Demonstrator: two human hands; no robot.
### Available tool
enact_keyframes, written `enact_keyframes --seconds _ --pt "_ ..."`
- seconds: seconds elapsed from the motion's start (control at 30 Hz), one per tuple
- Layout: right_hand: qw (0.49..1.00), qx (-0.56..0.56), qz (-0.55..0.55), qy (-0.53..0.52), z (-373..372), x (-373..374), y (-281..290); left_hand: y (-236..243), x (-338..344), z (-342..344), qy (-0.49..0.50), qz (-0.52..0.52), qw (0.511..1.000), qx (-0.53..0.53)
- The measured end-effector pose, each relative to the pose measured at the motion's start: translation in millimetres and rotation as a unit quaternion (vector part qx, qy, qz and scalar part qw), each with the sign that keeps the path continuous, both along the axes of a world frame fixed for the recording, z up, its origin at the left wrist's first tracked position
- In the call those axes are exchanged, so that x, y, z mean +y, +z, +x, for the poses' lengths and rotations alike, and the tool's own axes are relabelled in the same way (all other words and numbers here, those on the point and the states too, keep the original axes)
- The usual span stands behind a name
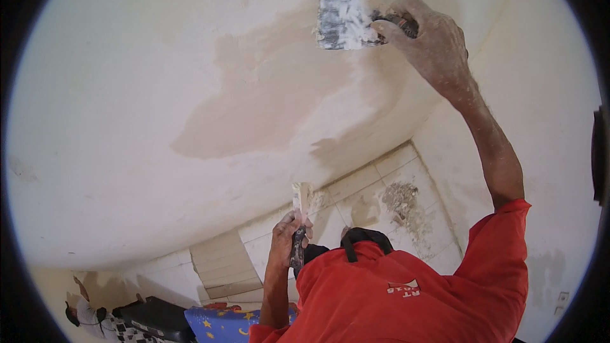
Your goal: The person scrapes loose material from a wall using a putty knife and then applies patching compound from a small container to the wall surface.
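Note:
High on the pale wall [127, 101], my right hand [435, 51] grips the dark handle of a wide putty knife [343, 18]. Its broad metal blade, smeared with white filler, lies against or very close to the wall; contact is hard to tell. Around and below the blade spreads a damp, beige-brown patch [267, 82] with a paler streak on its right. Lower down, my left hand [283, 236] is closed round the dark handle of a narrower putty knife [301, 197], held upright with whitish filler on its blade.
Light floor tiles [346, 185] meet the wall's foot, with a heap of grey-brown debris [400, 200] on them. A brown cardboard sheet [225, 260] lies left. Beyond are a blue star-patterned cloth [219, 325], a black padded object [155, 316] and another person [88, 314].

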State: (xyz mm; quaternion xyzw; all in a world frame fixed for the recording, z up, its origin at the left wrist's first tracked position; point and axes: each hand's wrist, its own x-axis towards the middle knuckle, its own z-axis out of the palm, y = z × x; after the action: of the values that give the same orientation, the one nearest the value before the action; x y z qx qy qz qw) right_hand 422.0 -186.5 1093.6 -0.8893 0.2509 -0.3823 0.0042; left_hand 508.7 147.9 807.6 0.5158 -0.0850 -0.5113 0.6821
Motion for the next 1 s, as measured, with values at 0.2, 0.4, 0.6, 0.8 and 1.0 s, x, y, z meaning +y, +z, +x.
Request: enact_keyframes --seconds 0.2,0.4,0.6,0.8,1.0 --pt "0.995 -0.01 -0.098 0.004 9.2 -11.1 -8.4 7.2 -0.7 -0.8 -0.012 0.015 1.0 0.006" --pt "0.995 -0.011 -0.096 -0.013 -0.7 -44.6 -4.7 9.0 -3.6 -5.5 0.044 0.018 0.999 0.023" --pt "0.998 0.013 -0.054 -0.026 -2.4 -92.6 -9.6 11.1 -6.5 -7.5 0.033 0.026 0.999 0.029" --pt "0.999 0.008 0.011 -0.047 -2.1 -136.7 -22.8 10.6 -5.3 -9.3 0.047 0.033 0.998 0.015" --pt "0.995 -0.031 0.049 -0.078 -38.9 -208.6 -43.2 10.4 -3.1 -8.3 0.064 0.042 0.997 0.022"
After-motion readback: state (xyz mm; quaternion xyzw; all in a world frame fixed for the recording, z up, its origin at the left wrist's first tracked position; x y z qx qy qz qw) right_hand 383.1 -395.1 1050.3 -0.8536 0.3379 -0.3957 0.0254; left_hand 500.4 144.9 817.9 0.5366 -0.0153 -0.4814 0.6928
